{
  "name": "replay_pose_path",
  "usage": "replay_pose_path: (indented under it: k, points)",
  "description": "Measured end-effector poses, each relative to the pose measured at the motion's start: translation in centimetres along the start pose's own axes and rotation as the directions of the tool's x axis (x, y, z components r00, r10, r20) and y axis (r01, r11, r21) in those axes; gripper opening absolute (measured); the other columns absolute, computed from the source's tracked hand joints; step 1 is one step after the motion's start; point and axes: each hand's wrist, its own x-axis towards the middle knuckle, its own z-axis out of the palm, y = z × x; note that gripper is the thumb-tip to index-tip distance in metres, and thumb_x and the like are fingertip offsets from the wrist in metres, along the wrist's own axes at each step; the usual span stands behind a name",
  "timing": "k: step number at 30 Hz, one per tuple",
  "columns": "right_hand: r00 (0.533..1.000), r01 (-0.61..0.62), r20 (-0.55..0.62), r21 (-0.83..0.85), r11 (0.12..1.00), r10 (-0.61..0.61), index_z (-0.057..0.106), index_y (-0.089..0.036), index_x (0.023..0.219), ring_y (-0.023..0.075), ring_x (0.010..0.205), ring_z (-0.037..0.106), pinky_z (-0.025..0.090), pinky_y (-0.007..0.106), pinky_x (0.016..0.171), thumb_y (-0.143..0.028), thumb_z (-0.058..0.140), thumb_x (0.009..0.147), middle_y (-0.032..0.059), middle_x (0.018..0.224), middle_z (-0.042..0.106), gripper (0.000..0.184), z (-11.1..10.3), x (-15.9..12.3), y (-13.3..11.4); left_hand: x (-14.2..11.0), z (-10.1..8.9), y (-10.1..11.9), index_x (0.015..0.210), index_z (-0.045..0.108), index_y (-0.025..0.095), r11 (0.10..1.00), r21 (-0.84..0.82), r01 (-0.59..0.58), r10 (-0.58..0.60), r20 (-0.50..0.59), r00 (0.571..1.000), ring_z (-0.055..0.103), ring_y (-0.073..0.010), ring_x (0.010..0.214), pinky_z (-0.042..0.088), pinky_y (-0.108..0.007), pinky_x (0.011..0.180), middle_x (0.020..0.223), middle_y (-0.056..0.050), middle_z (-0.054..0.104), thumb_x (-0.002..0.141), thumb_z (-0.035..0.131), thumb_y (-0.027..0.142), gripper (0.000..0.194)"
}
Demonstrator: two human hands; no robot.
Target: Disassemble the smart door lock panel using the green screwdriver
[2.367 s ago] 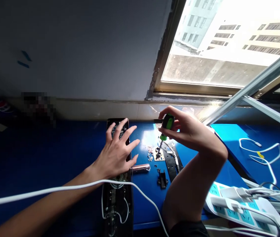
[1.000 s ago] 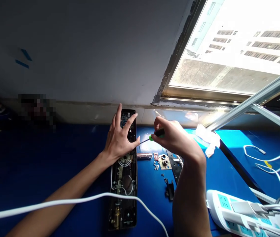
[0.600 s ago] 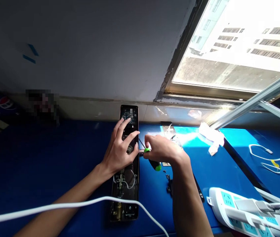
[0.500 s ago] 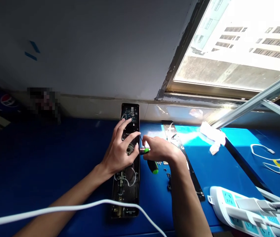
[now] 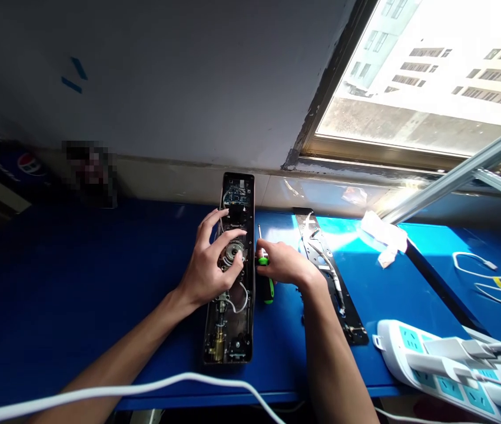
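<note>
Black casing point(image 5: 247, 266), directly beneath left fingers point(image 5: 231, 237)

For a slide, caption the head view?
Left hand spread over an open black housing, right hand at a green-and-black screwdriver beside it.

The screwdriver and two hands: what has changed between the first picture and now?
The right hand has brought the screwdriver leftward from the small plate to beside the black housing. The screwdriver's tip pointed down; now it points toward the wall. The fingers moved from handle to green collar; whether they grip is unclear. The housing shifted toward the wall. The left hand stays over it.
</note>
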Motion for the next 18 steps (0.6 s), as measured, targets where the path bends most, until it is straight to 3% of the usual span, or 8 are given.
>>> replay_pose_path:
  k: [5, 13, 18]
  points:
    - [0.998, -0.006, -0.058, 0.017, 1.000, 0.007, 0.063, -0.024, 0.102, 0.0182, 0.074, 0.061, 0.036, 0.025, 0.062, -0.023, 0.068, 0.081, 0.0039, 0.088, 0.073, 0.022, 0.1, -0.5, 0.7, -0.5, 0.0, 0.2, 0.125, 0.068, 0.023, 1.000, -0.006, -0.013, 0.013, 0.004, 1.000, 0.038, -0.0357, 0.153, 0.040, -0.058, 0.125, 0.157, -0.012, 0.044, 0.090, 0.065, 0.019, 0.036]
    - [0.986, 0.030, -0.166, 0.114, 0.993, -0.010, 0.066, -0.026, 0.107, 0.0159, 0.065, 0.060, 0.039, 0.024, 0.062, -0.043, 0.070, 0.091, -0.0005, 0.074, 0.069, 0.023, 0.4, -1.2, 1.5, -0.5, -0.2, 0.7, 0.124, 0.067, 0.025, 0.997, 0.045, -0.063, 0.064, -0.015, 0.998, 0.039, -0.0372, 0.151, 0.042, -0.062, 0.122, 0.153, -0.011, 0.049, 0.090, 0.065, 0.018, 0.035]
    - [0.960, 0.069, -0.281, 0.165, 0.984, -0.020, 0.066, -0.024, 0.096, 0.0143, 0.062, 0.056, 0.036, 0.023, 0.060, -0.049, 0.063, 0.096, -0.0034, 0.066, 0.061, 0.025, 0.4, -0.8, 1.9, -0.5, -0.2, 0.4, 0.122, 0.068, 0.024, 0.997, 0.035, -0.071, 0.073, -0.054, 0.996, 0.050, -0.0331, 0.140, 0.052, -0.054, 0.113, 0.144, -0.010, 0.055, 0.092, 0.063, 0.017, 0.031]
